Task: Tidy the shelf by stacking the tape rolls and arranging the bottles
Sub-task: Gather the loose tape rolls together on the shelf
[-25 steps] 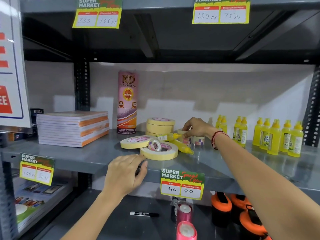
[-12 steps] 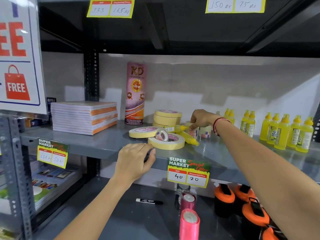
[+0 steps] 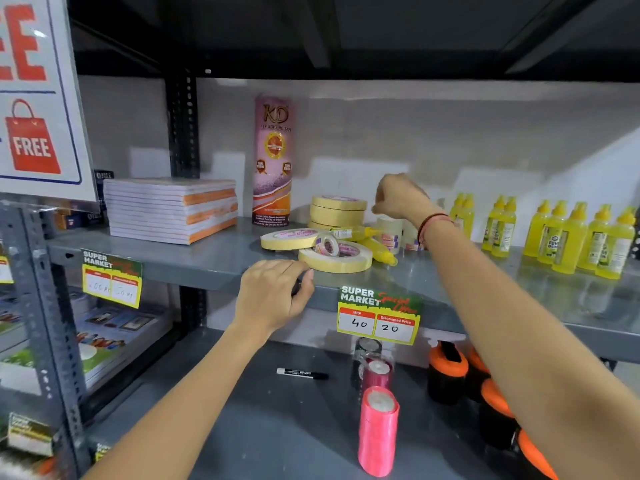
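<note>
the left hand [image 3: 273, 299] is rested on the front lip of the grey shelf [image 3: 214, 261], its fingers curled loosely with the thumb pressed toward them; nothing is seen gripped in it. the right hand [image 3: 398, 199] is raised above the shelf, wrist bent downward, fingers bunched together; whether anything is pinched in them cannot be told. a red thread band is worn on that wrist.

below the right hand, a stack of masking tape rolls [image 3: 337, 211] is seen near the back. two loose flat rolls [image 3: 334, 259] are laid in front, overlapping, with a small narrow roll [image 3: 327, 244] leaned between them. two yellow glue bottles [image 3: 377, 249] are lying on their sides, touching the loose rolls. upright yellow bottles [image 3: 575, 237] are grouped at the right. a tall pink tape tube [image 3: 273, 161] and a pile of notebooks [image 3: 169, 209] are placed at the left.
</note>
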Motion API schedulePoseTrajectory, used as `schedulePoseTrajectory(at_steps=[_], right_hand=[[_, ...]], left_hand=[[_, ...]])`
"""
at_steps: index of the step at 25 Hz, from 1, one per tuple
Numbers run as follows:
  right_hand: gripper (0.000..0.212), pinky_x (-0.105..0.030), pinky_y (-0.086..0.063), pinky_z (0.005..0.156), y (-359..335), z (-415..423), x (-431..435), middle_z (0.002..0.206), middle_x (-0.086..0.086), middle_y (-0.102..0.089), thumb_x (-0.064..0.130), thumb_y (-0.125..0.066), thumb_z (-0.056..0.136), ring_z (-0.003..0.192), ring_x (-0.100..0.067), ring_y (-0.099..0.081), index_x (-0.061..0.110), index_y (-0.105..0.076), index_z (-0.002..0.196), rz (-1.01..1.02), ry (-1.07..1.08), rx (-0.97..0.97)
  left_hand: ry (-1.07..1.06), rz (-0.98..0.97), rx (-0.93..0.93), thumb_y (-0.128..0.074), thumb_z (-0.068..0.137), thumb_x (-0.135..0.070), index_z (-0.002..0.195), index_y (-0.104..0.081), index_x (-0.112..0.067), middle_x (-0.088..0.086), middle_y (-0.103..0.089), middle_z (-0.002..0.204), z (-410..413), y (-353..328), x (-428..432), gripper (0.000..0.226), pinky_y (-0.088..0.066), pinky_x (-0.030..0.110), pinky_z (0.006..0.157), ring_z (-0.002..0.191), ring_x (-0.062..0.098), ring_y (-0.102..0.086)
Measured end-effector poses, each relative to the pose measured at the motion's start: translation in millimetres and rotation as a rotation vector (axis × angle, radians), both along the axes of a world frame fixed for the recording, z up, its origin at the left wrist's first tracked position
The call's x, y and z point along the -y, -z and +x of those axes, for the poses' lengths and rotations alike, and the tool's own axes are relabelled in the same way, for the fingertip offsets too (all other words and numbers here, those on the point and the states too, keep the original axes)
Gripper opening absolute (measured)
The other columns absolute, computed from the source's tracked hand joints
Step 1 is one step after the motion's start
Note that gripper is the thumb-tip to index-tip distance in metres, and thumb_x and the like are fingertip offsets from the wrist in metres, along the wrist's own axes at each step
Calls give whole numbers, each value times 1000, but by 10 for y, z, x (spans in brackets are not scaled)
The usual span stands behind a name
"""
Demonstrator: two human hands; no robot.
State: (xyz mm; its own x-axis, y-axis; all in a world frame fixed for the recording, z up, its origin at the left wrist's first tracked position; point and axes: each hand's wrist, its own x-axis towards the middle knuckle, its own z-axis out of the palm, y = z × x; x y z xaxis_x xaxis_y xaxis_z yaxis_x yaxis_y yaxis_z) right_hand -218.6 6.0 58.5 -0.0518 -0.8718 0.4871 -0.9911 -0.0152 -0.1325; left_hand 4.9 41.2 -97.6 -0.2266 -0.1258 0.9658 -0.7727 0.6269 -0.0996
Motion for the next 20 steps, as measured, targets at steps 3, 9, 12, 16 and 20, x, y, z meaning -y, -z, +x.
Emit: schedulePoseTrajectory(at_steps=[3, 9, 12, 16, 20], right_hand=[[49, -31, -46, 58, 128, 406, -150, 89, -17, -68, 44, -68, 78, 74, -27, -60, -2, -68, 95, 76, -172, 248], [31, -23, -42, 50, 394, 663, -229, 61, -2, -60, 27, -72, 78, 54, -16, -52, 4, -67, 97, 356, -234, 285], [24, -22, -49, 52, 387, 562, -208, 63, -3, -61, 14, -67, 80, 54, -13, -54, -2, -69, 98, 314, -227, 321], [24, -18, -51, 54, 202, 438, -320, 83, -8, -64, 6, -70, 77, 69, -14, -59, 3, -70, 101, 349, -250, 313], [8, -19, -49, 53, -74, 161, -337, 83, -11, -63, 5, -71, 76, 64, -14, -56, 7, -70, 83, -2, -250, 464]], left_hand=[[-7, -4, 2, -41, 89, -25, 65, -69, -10, -1, -63, 53, -7, -4, -11, 40, -41, 27, 45, 48, 21, -60], [-25, 29, 15, -41, 90, -25, 61, -65, -11, -1, -59, 50, -12, -16, -35, 40, -32, 23, 47, 47, 22, -57], [-27, 30, 19, -40, 91, -26, 65, -68, -10, -1, -62, 53, -5, -8, -31, 41, -35, 24, 47, 48, 21, -59], [-19, 11, 10, -40, 91, -25, 66, -70, -10, -1, -64, 54, -6, -4, -25, 42, -36, 24, 47, 49, 21, -60], [-9, 2, 6, -40, 90, -25, 66, -70, -10, -1, -64, 54, -9, 4, -32, 41, -36, 24, 47, 48, 21, -60]])
